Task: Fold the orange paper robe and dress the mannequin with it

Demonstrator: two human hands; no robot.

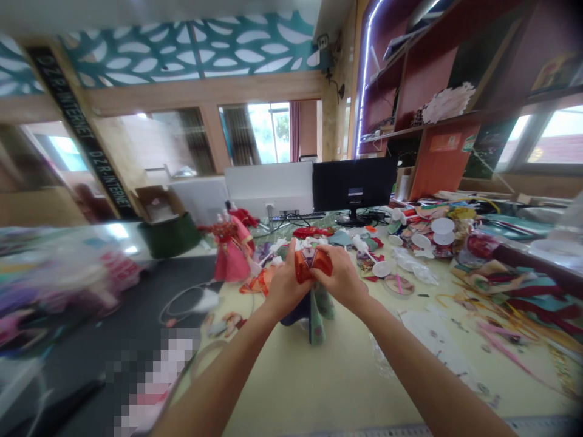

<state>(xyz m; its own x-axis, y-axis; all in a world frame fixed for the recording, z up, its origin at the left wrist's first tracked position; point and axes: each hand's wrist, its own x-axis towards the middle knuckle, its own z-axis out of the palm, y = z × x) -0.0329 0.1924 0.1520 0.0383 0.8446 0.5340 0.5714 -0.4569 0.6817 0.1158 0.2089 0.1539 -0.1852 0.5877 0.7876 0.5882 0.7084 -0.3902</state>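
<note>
Between my two hands is a small doll dress with an orange top (306,267) and a long dark blue and green lower part (317,318) hanging below. My left hand (288,284) grips the left side of the orange top, its thumb pointing up along the edge. Fingers of my right hand (340,274) pinch the top's right side. Something white shows at the dress's upper edge; whether a doll figure is inside I cannot tell. Behind and to the left stands another figure in a pink-red dress (231,258). Orange cloth (259,282) lies beside my left hand.
A dark monitor (354,189) and a white monitor back (268,188) stand behind. White round stands (382,269), a tape roll (398,285) and fabric scraps (514,288) crowd the right. A dark mat (136,340) covers the left; a ruler (392,433) lies along the front.
</note>
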